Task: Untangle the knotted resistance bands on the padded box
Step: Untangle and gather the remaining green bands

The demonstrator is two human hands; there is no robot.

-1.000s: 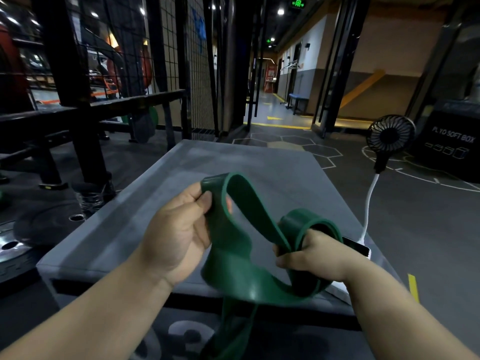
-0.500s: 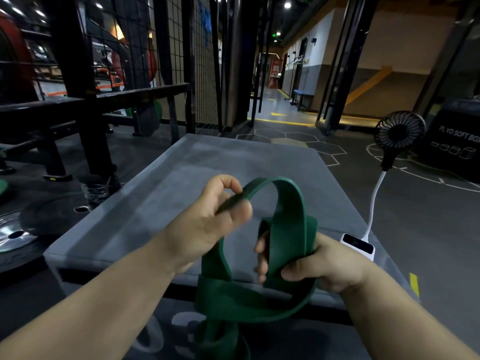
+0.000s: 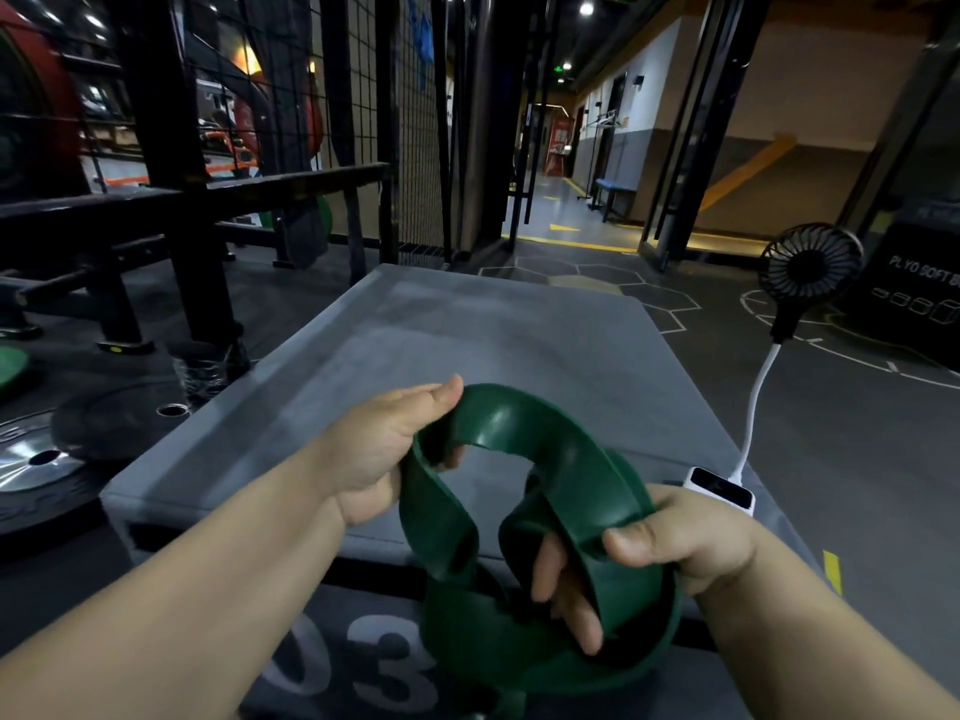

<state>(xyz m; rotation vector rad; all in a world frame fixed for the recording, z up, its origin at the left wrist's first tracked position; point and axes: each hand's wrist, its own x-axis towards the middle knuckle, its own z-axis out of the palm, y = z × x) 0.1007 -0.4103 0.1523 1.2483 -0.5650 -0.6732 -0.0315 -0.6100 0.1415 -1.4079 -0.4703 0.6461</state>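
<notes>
A wide dark green resistance band (image 3: 540, 459) is looped and twisted in the air above the near edge of the grey padded box (image 3: 467, 345). My left hand (image 3: 389, 454) pinches the band's upper left end between thumb and fingers. My right hand (image 3: 670, 548) grips the band's right side, thumb on top and fingers threaded through a loop underneath. The band arches between both hands and its lower coils hang down in front of the box's front face, which carries large grey digits.
A small black fan (image 3: 810, 267) on a white gooseneck rises from a white power bank (image 3: 719, 488) at the box's right edge. Weight plates (image 3: 41, 459) and a black rack (image 3: 171, 210) stand to the left. Another black box (image 3: 919, 288) sits far right.
My left hand has shifted left and lower, pulling its end of the band outward. The arch between the hands has widened, and my right hand's fingers have slid through a lower loop.
</notes>
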